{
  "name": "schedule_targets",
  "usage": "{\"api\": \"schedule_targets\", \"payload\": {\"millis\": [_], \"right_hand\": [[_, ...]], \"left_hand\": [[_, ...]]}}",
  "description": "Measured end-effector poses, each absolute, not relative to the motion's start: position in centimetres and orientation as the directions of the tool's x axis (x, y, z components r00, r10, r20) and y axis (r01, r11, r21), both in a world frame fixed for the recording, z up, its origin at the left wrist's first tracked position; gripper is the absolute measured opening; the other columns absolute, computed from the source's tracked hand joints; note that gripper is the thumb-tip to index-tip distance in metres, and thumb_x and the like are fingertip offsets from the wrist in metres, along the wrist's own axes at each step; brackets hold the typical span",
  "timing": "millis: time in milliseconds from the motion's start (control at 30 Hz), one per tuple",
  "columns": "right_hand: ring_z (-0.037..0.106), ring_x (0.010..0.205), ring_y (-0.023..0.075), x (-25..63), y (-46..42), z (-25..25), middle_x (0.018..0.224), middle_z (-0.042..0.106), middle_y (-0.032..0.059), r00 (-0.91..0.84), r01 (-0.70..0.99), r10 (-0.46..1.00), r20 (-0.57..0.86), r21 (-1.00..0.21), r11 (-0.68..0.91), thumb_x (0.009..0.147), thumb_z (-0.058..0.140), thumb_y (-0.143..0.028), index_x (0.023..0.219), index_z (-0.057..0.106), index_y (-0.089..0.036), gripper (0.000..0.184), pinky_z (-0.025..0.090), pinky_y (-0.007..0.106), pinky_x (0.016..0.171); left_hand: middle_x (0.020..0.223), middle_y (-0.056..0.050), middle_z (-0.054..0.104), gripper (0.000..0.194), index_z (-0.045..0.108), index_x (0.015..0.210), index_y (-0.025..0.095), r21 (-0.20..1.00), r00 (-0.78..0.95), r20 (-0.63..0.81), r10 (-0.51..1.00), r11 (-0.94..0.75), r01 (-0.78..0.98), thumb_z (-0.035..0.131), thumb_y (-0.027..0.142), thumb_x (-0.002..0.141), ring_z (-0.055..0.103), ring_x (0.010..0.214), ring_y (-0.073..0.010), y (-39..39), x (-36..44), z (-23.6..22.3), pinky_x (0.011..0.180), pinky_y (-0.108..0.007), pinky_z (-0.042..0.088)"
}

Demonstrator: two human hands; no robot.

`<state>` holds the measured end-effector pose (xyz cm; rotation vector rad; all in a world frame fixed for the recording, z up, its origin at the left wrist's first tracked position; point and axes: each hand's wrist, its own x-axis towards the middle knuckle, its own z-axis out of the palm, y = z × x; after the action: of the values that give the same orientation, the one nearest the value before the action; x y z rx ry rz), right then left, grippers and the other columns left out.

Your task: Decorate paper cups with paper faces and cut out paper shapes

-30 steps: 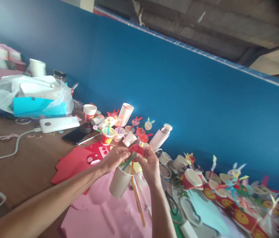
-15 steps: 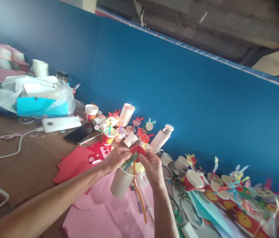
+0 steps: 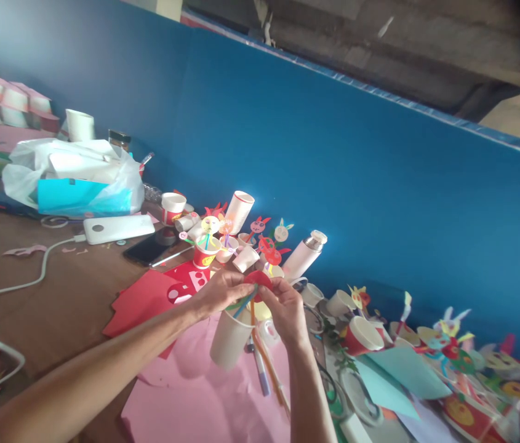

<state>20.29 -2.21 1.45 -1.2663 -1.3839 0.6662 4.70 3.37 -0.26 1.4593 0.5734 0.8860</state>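
Head view: plain blue wall panel across the back, largest thing in sight. Brown tabletop below it, cluttered. Creased pink paper sheets spread at the near middle of the table. Translucent white plastic bag toward the far left, a flat bright-blue piece showing at its front.

Overlapping red paper sheets beside the pink, partly behind the left forearm. Pale blue-green paper sheets on the right, near a row of red-and-white paper cups. White thermos flask with silver neck leaning in view, beyond the right hand.

Left hand level with the right, the two close together. White rectangular power bank on the left, cable plugged in; black phone just beside it. Plain off-white paper cup mouth-up directly below the hands; cannot tell whether it rests on the pink paper.

Small round red paper piece between the hands, above the cup, pinched at its edges by thumb and fingers of both. Narrow blue paper strip slants from it down across the cup's mouth. Thin orange strip runs down right of the cup.
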Motion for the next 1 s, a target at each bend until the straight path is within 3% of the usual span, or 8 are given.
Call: {"api": "schedule_targets", "payload": {"millis": [200,433,600,767,867,1000], "right_hand": [[0.060,0.067,0.0156,20.2,-2.2,1.6,0.072,0.067,0.0019,0.161,0.249,0.940,0.300,-0.934,0.255,0.077,0.065,-0.039,0.085,0.066,-0.016,0.024,0.046,0.028,0.067],[0.061,0.079,0.0201,19.8,-3.0,2.6,0.080,0.070,0.0039,0.240,0.217,0.938,0.251,-0.955,0.200,0.086,0.047,-0.051,0.098,0.069,-0.017,0.042,0.045,0.027,0.066],[0.062,0.079,0.0194,19.8,-2.7,2.1,0.085,0.071,0.0041,0.140,0.308,0.945,0.294,-0.920,0.241,0.081,0.058,-0.046,0.090,0.069,-0.016,0.033,0.045,0.028,0.072],[0.062,0.075,0.0188,19.4,-1.8,0.9,0.078,0.070,0.0035,0.224,0.315,0.930,0.292,-0.924,0.214,0.075,0.063,-0.038,0.086,0.069,-0.015,0.026,0.046,0.031,0.073],[0.061,0.073,0.0179,19.3,-1.5,0.4,0.076,0.069,0.0027,0.260,0.298,0.924,0.282,-0.933,0.201,0.074,0.064,-0.035,0.083,0.069,-0.015,0.023,0.046,0.030,0.072],[0.060,0.070,0.0170,19.5,-1.6,0.3,0.073,0.068,0.0019,0.273,0.298,0.919,0.285,-0.933,0.201,0.074,0.064,-0.035,0.080,0.068,-0.015,0.021,0.046,0.029,0.070]], "left_hand": [[0.054,0.001,0.051,0.038,0.064,0.068,0.012,0.982,0.552,0.150,0.820,-0.057,-0.182,0.066,0.050,0.070,0.047,0.051,-0.0107,3.6,4.7,-0.6,0.049,-0.022,0.035],[0.052,0.003,0.049,0.037,0.065,0.072,0.014,0.976,0.521,0.151,0.840,-0.043,-0.214,0.067,0.050,0.068,0.047,0.052,-0.0114,4.0,4.6,-0.4,0.050,-0.023,0.035],[0.049,0.006,0.033,0.038,0.059,0.066,0.013,0.967,0.497,0.197,0.845,-0.085,-0.239,0.064,0.050,0.071,0.031,0.047,-0.0069,3.7,4.7,-0.3,0.046,-0.022,0.022],[0.051,0.007,0.026,0.043,0.044,0.055,0.016,0.969,0.478,0.241,0.845,-0.181,-0.168,0.062,0.049,0.073,0.024,0.048,-0.0062,3.5,4.6,-0.1,0.046,-0.023,0.016],[0.052,0.007,0.028,0.045,0.040,0.053,0.016,0.972,0.491,0.225,0.842,-0.157,-0.176,0.065,0.049,0.071,0.026,0.048,-0.0060,3.6,4.6,-0.2,0.045,-0.022,0.017],[0.056,0.003,0.047,0.035,0.058,0.066,0.014,0.970,0.544,0.188,0.818,-0.070,-0.231,0.068,0.047,0.069,0.043,0.053,-0.0092,3.9,4.7,-0.5,0.050,-0.021,0.032]]}}
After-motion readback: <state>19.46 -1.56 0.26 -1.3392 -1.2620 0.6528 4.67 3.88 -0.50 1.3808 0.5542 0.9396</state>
